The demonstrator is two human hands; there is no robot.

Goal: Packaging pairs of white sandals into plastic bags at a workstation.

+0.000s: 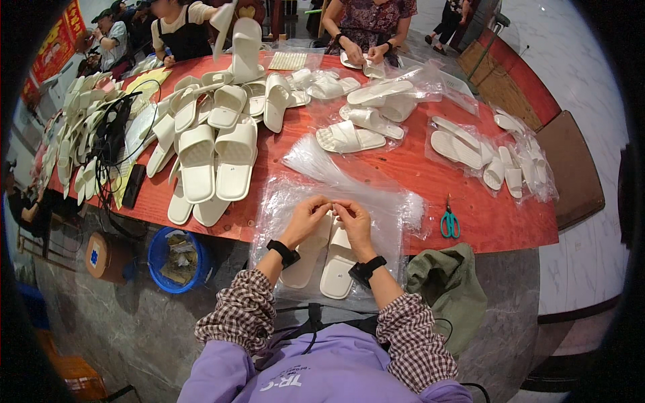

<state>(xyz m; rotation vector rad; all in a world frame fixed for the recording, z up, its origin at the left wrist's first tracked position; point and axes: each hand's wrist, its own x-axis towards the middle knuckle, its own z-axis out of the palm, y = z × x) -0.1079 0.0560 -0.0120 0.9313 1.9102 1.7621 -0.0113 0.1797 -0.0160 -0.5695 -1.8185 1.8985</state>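
At the near edge of the big red wooden table [430, 174], both hands work over a pair of cream foam slide slippers [322, 258] lying side by side inside a clear plastic bag [269, 208], toes toward the person, w/ the heels under the hands. Slippers look plain, ribbed-strap type, same as the rest on the table. Left hand [307, 218] and right hand [354, 221] meet at fingertips, both pinched closed on smth very small at the slippers' top end; can't tell what it is, too tiny.

Around: large heap of loose cream slippers [215, 134] to the left, more stacked along the far-left edge. Bagged slipper pairs [484, 151] on the right side. Fan of thin clear plastic ties [316, 161] just beyond the hands. Blue round bin w/ scraps [176, 258] on the floor left of the person. Olive-green cloth bag [447, 289] hangs at the table edge, right. Black cables [111, 141] by the left heap. Teal-handled scissors [449, 223] right of the bag, near the edge.

Other people's hands [366, 54] at the far side, handling slippers. Hidden: slipper heels under the hands; the bag's outline is hard to trace against the table.
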